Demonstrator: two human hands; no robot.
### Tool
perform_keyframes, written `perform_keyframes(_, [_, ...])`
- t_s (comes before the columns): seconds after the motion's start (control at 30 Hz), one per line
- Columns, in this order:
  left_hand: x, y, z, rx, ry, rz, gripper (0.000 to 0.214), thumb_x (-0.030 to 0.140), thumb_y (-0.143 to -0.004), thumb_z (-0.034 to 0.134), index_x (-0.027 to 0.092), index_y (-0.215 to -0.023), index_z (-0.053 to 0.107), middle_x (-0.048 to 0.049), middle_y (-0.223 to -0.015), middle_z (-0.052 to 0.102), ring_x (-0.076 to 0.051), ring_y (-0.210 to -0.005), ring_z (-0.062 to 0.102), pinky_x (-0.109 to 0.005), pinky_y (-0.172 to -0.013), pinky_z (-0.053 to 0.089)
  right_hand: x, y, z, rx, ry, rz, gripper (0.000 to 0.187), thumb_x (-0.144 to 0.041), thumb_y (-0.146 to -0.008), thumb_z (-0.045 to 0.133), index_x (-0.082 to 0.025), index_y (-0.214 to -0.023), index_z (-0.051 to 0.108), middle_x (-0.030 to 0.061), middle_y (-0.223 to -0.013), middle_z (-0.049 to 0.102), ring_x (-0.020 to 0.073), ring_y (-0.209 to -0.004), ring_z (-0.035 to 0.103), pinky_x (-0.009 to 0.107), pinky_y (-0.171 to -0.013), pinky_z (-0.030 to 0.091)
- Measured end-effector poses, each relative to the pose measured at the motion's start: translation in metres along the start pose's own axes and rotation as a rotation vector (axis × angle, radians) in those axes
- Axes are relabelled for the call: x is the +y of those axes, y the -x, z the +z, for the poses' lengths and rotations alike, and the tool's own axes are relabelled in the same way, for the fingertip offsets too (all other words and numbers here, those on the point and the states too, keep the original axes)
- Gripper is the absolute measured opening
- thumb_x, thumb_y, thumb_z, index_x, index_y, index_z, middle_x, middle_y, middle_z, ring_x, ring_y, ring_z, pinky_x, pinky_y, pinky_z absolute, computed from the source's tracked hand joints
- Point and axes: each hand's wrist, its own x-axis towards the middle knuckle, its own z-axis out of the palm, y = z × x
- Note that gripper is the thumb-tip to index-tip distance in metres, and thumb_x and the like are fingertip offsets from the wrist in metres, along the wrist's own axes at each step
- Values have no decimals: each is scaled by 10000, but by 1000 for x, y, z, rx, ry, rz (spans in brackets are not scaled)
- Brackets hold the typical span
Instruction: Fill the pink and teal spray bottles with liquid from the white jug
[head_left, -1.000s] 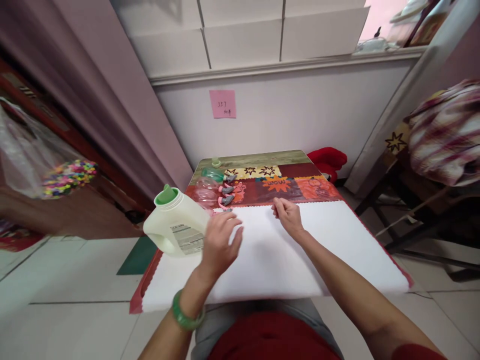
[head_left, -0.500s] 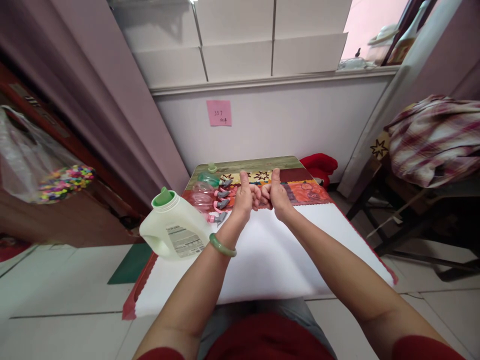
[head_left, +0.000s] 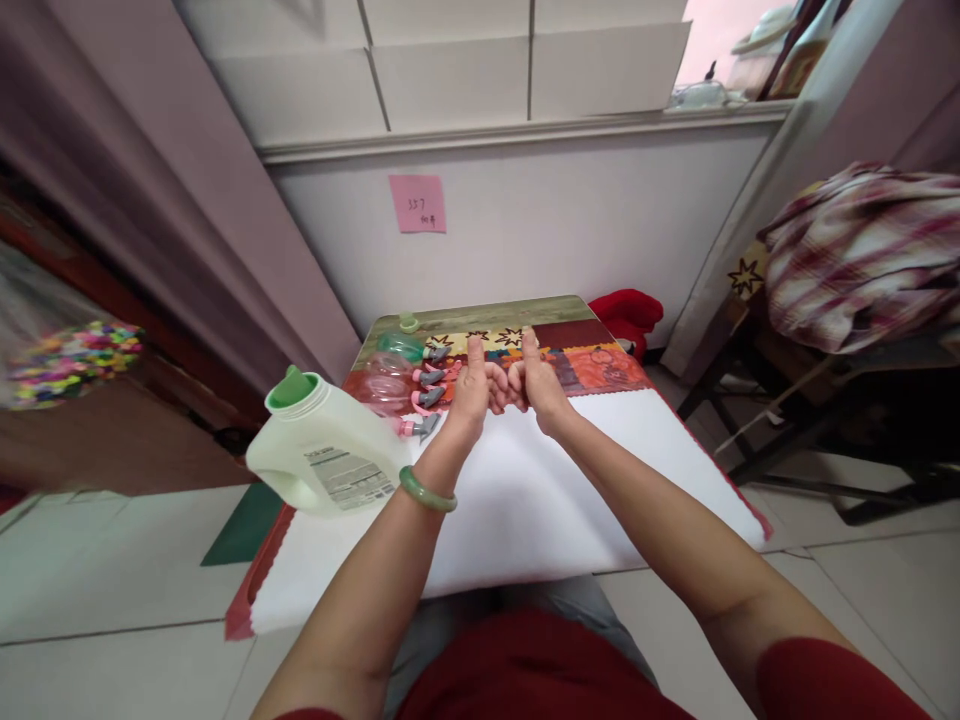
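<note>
My left hand (head_left: 474,390), with a green bangle (head_left: 427,490) on its wrist, is raised above the table with the thumb pointing up and the fingers loosely bent inward. Facing it, my right hand (head_left: 538,385) has the same pose. The fingertips of both hands nearly meet; whether they touch I cannot tell. Neither hand holds anything. Left of my left hand, several clear spray bottles (head_left: 386,390) with grey and pink trigger heads lie on their sides. A pale green detergent jug (head_left: 326,450) with a green cap stands closer to me.
A white cloth (head_left: 540,490) covers the near part of the table, with a patterned cover behind it. A small green ring-shaped piece (head_left: 409,323) sits at the back edge. A plaid cloth (head_left: 862,260) is piled at the right. A pink note (head_left: 418,204) is on the wall.
The camera view has shifted slightly, so the scene sits higher and further left. Both hands keep the same pose.
</note>
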Motion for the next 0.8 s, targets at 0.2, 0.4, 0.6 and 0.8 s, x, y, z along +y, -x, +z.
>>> perform_keyframes(0.2, [-79, 29, -25, 18, -383, 94, 803, 797, -708, 639, 200, -1246, 653, -196, -1290, 696, -374, -1175, 654, -535, -1015, 479, 83, 16, -90, 273, 876, -178, 733, -763, -929, 395, -216, -1377, 586, 164, -1509, 546, 363, -1420, 463, 572, -1178, 301])
perform_keyframes(0.4, [-141, 46, -36, -20, -831, 139, 850, 663, -845, 612, 199, -1539, 451, -206, -1682, 260, -393, -1573, 148, -611, -1238, 81, 145, 24, -206, 375, 1312, 144, 825, -697, -972, 374, -173, -1607, 315, 183, -1691, 244, 392, -1571, 168, 656, -1228, 78])
perform_keyframes(0.6, [-163, 40, -17, -64, -1199, 140, 854, 720, -932, 406, 220, -1617, 300, -214, -1699, 181, -376, -1579, 121, -639, -1225, 105, 159, 8, -237, 276, 1378, 183, 926, -782, -937, 318, -150, -1613, 292, 204, -1687, 238, 393, -1566, 184, 692, -1214, 70])
perform_keyframes(0.8, [-161, 40, -11, -54, -1187, 118, 886, 751, -922, 377, 215, -1621, 287, -216, -1705, 148, -384, -1580, 110, -644, -1225, 95, 162, 1, -243, 268, 1423, 165, 951, -797, -932, 293, -140, -1619, 262, 215, -1686, 235, 397, -1563, 180, 709, -1201, 105])
